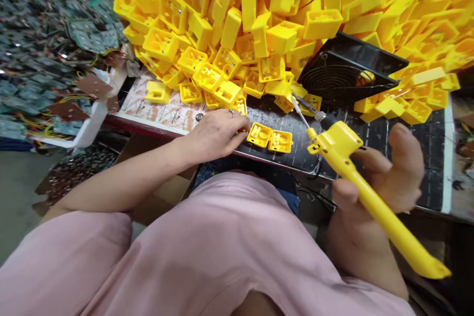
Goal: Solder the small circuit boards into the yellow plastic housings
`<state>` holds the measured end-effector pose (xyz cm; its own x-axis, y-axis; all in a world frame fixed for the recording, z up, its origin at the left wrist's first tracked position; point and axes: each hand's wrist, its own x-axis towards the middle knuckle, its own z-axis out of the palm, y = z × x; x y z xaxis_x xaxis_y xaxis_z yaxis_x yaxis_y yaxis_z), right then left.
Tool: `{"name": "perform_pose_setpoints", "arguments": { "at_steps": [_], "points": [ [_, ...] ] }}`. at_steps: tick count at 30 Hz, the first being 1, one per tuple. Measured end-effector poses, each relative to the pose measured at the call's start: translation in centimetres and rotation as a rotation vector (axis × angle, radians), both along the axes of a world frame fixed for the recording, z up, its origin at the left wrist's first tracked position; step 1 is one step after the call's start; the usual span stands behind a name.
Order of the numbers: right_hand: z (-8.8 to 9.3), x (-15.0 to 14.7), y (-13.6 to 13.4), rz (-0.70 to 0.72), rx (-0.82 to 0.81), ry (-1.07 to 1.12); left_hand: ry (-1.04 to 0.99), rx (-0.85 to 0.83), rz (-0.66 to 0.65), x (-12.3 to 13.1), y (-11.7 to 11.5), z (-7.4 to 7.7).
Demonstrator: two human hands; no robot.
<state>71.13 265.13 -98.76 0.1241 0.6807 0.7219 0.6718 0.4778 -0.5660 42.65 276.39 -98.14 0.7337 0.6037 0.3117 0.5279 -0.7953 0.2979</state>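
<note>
My right hand [385, 177] is closed round the long yellow handle of a soldering iron [355, 168], whose metal tip [299, 113] points up and left over the dark mat. My left hand [217, 133], a ring on one finger, lies knuckles up on the mat with its fingers curled; its fingertips touch the left edge of a pair of small yellow plastic shells [270, 138] lying open side up. What its fingers hold, if anything, is hidden.
A big heap of yellow plastic housings [259, 19] fills the back of the bench. A black fan [344, 76] sits tilted at right. Green circuit boards [48, 34] with wires are piled at left, above a white tray [89, 126]. Pink clothing covers my lap.
</note>
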Motion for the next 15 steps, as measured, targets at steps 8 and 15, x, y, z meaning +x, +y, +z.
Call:
{"name": "perform_pose_setpoints", "arguments": {
  "at_steps": [8, 15],
  "points": [
    [-1.6, 1.1, 0.8, -0.143, 0.125, 0.426, -0.002, 0.092, -0.033, 0.3, -0.1, -1.0],
    [-1.0, 0.7, -1.5, 0.188, -0.131, 0.175, 0.083, 0.115, -0.010, 0.7, -0.2, -0.8]
  ]
}}
